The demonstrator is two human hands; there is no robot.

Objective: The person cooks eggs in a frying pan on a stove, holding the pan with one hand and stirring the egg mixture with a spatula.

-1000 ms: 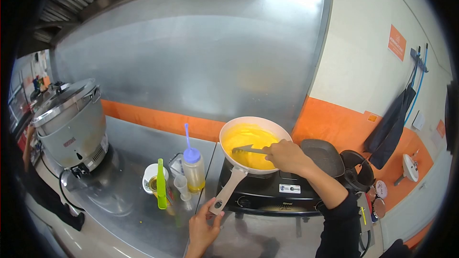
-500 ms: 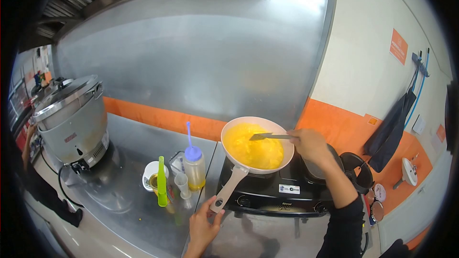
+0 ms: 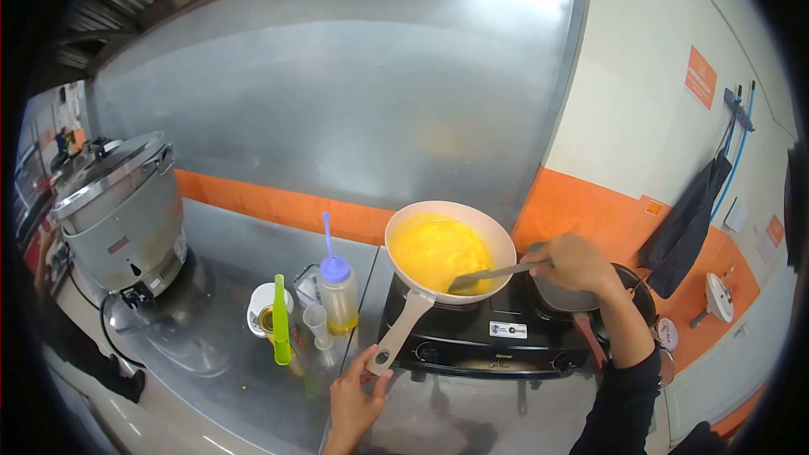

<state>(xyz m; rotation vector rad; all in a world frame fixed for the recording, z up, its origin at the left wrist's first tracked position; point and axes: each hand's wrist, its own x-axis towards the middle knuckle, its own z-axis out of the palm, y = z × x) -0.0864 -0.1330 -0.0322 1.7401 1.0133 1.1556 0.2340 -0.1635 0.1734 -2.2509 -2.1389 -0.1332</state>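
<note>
A pale frying pan (image 3: 500, 240) sits on the left burner of the black gas stove (image 3: 459, 341), holding soft yellow egg (image 3: 434, 244). My left hand (image 3: 356, 400) grips the end of the pan's handle (image 3: 403, 333) between thumb and fingers. Closed around the grey spatula (image 3: 497, 273), my right hand (image 3: 575, 261) is at the right of the pan. The spatula's blade rests in the egg near the pan's front right rim. Below my right hand, a dark pan (image 3: 566, 295) with a brownish handle is on the other burner.
Left of the stove stand a squeeze bottle (image 3: 339, 291) with a purple cap, a clear measuring cup (image 3: 318, 324), a white cup (image 3: 259, 297) and a green-handled tool (image 3: 281, 320). A large rice cooker (image 3: 126, 219) occupies the counter's far left. A person (image 3: 80, 341) is partly visible beyond.
My right hand has moved right and slightly down. The spatula's blade has gone from the egg's middle to the pan's front right side. My left hand keeps hold of the handle.
</note>
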